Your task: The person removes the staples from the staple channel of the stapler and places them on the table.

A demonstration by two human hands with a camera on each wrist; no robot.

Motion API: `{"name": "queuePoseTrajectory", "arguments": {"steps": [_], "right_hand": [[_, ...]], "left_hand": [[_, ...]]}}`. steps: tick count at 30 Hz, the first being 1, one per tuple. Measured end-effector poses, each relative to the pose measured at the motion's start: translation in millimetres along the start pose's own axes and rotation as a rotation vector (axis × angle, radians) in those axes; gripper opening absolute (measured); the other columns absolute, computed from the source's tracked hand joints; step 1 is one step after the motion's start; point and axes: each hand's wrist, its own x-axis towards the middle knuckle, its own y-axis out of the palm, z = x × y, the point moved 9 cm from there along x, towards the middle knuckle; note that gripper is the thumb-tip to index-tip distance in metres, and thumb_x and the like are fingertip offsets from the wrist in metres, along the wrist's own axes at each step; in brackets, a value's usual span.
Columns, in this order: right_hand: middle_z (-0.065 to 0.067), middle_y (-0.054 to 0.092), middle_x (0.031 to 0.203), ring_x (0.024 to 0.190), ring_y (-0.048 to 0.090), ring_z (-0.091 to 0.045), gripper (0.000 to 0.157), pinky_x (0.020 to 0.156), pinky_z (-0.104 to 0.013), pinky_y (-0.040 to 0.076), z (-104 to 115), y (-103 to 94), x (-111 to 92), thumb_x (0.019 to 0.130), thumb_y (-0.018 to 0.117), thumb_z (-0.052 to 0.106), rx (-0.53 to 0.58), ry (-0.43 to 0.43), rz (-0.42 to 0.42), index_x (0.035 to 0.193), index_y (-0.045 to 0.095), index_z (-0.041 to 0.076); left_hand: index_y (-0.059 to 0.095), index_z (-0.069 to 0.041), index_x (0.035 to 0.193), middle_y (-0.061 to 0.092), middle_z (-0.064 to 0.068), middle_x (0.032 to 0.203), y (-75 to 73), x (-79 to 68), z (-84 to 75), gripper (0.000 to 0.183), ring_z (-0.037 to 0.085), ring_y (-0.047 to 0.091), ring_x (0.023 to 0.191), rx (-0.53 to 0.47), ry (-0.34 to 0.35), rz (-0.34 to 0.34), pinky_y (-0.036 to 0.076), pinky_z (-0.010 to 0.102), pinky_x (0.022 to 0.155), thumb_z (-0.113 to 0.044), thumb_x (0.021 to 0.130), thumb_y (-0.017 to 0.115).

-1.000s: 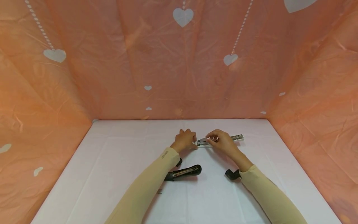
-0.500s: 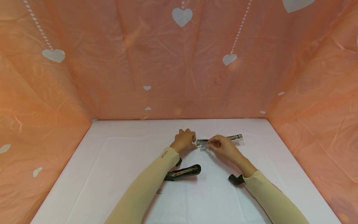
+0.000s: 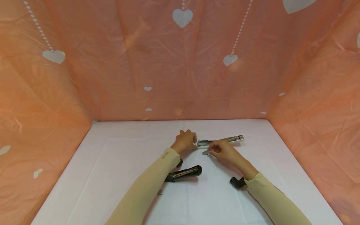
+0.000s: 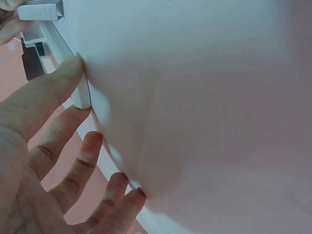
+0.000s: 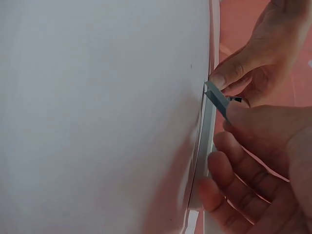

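Note:
At the back middle of the table lies a long narrow white box (image 3: 235, 139) with a dark printed top. My left hand (image 3: 184, 140) pinches its left end between thumb and forefinger; the left wrist view shows the other fingers spread against the tabletop. In front of the box, my right hand (image 3: 223, 151) pinches a short grey strip of staples (image 3: 206, 152) between thumb and forefinger. The right wrist view shows the strip of staples (image 5: 217, 99) from its end, as a channel shape, apart from the box. My right hand hides part of the box in the head view.
A black stapler (image 3: 185, 172) lies in front of the left hand, its left end hidden by the left sleeve (image 3: 146, 187). A small grey piece (image 3: 160, 192), too small to identify, lies nearer. Orange sheeting with pale hearts (image 3: 182, 18) walls the table's back and sides.
My right hand has drawn the strip of staples from above the box toward the table's front, turning it. More of the box now shows. The left hand keeps its hold.

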Motion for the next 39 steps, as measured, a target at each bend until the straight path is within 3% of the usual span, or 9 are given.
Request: {"name": "queuePoseTrajectory", "arguments": {"steps": [12, 31, 34, 39], "right_hand": [[0.003, 0.066, 0.082, 0.076, 0.058, -0.007, 0.007, 0.070, -0.028, 0.051, -3, 3.8, -3, 0.093, 0.081, 0.002, -0.044, 0.004, 0.054, 0.096, 0.075, 0.005], [0.001, 0.065, 0.082, 0.076, 0.057, -0.009, 0.006, 0.070, -0.027, 0.050, -1, 4.4, -2, 0.094, 0.080, 0.002, -0.081, 0.013, 0.072, 0.097, 0.075, 0.003], [0.002, 0.065, 0.082, 0.077, 0.057, -0.009, 0.007, 0.070, -0.027, 0.050, -1, 4.4, -2, 0.093, 0.080, 0.001, -0.072, 0.025, 0.075, 0.098, 0.075, 0.003], [0.002, 0.065, 0.083, 0.078, 0.058, -0.009, 0.009, 0.071, -0.028, 0.051, -1, 3.7, -4, 0.094, 0.081, 0.002, -0.067, 0.032, 0.076, 0.100, 0.075, 0.003]], "left_hand": [[0.069, -0.015, 0.100, 0.061, 0.005, 0.112, -1.1, -1.4, -0.6, 0.025, 0.033, 0.051, 0.112, -0.010, -0.004, 0.016, 0.048, 0.049, 0.095, -0.030, 0.092, 0.089], [0.072, -0.015, 0.111, 0.063, 0.002, 0.117, -1.6, 0.1, 2.2, 0.030, 0.029, 0.051, 0.111, -0.013, 0.030, 0.026, 0.048, 0.046, 0.095, -0.032, 0.093, 0.087], [0.072, -0.013, 0.116, 0.064, 0.003, 0.120, -2.2, 0.0, 4.0, 0.032, 0.029, 0.052, 0.115, -0.045, 0.044, 0.044, 0.049, 0.045, 0.098, -0.032, 0.094, 0.086], [0.069, -0.007, 0.129, 0.067, 0.009, 0.135, -3.2, -5.2, 13.2, 0.037, 0.032, 0.057, 0.131, -0.198, 0.073, 0.112, 0.047, 0.045, 0.111, -0.030, 0.102, 0.077]]}}
